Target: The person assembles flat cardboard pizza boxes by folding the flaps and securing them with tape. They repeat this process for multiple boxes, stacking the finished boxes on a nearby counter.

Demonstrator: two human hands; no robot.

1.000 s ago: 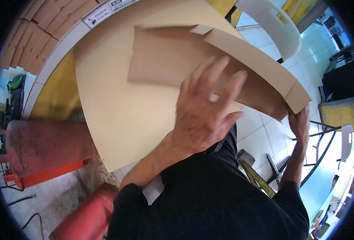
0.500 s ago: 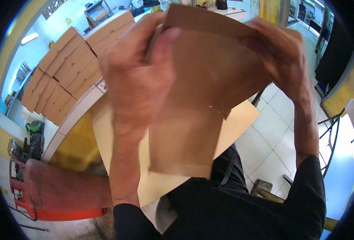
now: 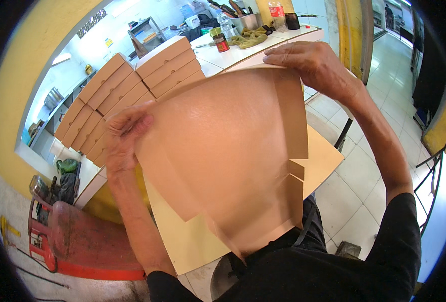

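Observation:
A large brown cardboard box blank (image 3: 218, 146), part folded, is held up in front of me and bows between my two hands. My left hand (image 3: 127, 131) grips its left edge, thumb over the board and fingers closed behind. At the far right corner my right hand (image 3: 313, 63) has its fingers along the top edge, beside a folded side flap (image 3: 291, 110). Slots and loose flaps show at the lower right of the blank. Beneath it a pale flat board (image 3: 182, 236) pokes out on both sides, close to my lap.
Several folded cardboard boxes (image 3: 117, 83) stand stacked on the white counter at the left. Bottles, a jar (image 3: 220, 40) and a green cloth (image 3: 248, 38) are on the far counter. A red gas cylinder (image 3: 89, 239) lies on the floor at lower left.
The blank has opened out wider and turned its broad inner face toward me. My hands have moved farther apart, the left one lower and outward. The whole view has shifted.

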